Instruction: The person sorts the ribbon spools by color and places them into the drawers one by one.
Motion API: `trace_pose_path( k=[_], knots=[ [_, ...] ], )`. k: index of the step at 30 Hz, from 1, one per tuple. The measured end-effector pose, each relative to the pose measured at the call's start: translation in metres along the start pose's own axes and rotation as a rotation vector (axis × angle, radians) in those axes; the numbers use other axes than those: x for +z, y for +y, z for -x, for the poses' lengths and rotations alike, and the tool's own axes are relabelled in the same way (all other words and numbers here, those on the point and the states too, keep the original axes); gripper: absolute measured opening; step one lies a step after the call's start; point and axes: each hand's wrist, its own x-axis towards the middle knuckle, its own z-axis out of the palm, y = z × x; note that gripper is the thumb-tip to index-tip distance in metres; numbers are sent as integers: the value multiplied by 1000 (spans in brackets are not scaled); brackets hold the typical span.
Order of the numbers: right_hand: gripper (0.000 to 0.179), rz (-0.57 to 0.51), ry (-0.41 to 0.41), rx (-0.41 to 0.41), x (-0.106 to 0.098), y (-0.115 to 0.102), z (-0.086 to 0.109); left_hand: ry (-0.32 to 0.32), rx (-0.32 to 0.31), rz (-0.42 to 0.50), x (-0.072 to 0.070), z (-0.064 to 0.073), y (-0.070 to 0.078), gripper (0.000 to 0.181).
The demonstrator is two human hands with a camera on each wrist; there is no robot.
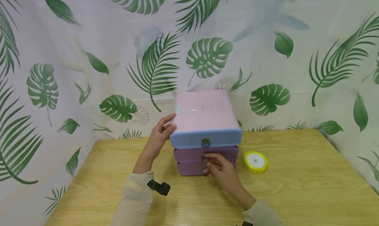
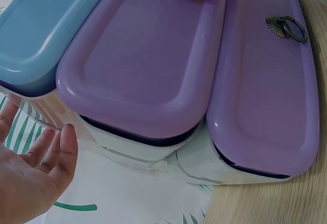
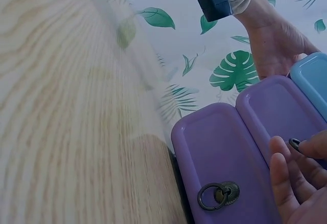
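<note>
A small drawer cabinet (image 1: 204, 112) with a pink top stands toward the back of the table. Its top drawer (image 1: 186, 140) is blue; the middle drawer (image 1: 188, 155) and bottom drawer (image 1: 189, 169) are purple, each with a dark metal ring pull. My left hand (image 1: 157, 138) rests its fingers against the cabinet's upper left side. With thumb and fingertips, my right hand (image 1: 222, 171) pinches the middle drawer's ring pull (image 3: 295, 144). The bottom drawer's ring (image 2: 294, 29) hangs free. A narrow dark gap shows behind the middle drawer's front in the left wrist view.
To the right of the cabinet lies a white and yellow ribbon spool (image 1: 255, 162). The wooden table (image 1: 308, 176) reaches back to a leaf-patterned cloth (image 1: 266, 64) hanging behind the cabinet. A black band (image 1: 159, 187) circles the left wrist.
</note>
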Motion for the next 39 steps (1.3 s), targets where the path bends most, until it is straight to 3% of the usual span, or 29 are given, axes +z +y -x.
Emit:
trace_pose_path(
  k=[13,29,39],
  knots=[
    [27,-39,49,75,2,2,-5,4,-2,9,-1,-1,-1,48],
    [26,-2,70,39,1,3,-8,7,-2,20,-1,-1,-2,48],
    [27,-12,76,75,1,5,-13,4,-9,15,-1,0,0,48]
  ],
)
